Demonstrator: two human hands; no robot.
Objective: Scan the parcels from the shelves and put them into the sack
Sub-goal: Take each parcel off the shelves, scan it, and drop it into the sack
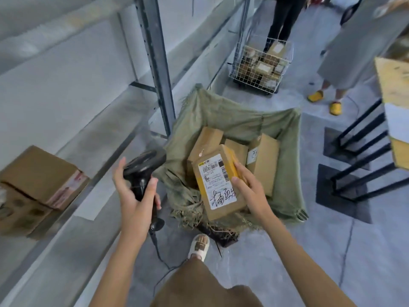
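Head view is showing the right hand (pixel 247 187) gripping a parcel (pixel 218 182) by its right edge, label up, over the open sack (pixel 239 120). Left hand (pixel 135 191) is wrapping round a scanner (pixel 141 171). Stiff and seemingly light, the carton is probably best held across its short sides. Shelves (pixel 66 103) are lining the left; concrete floor (pixel 276 251) is spreading below.
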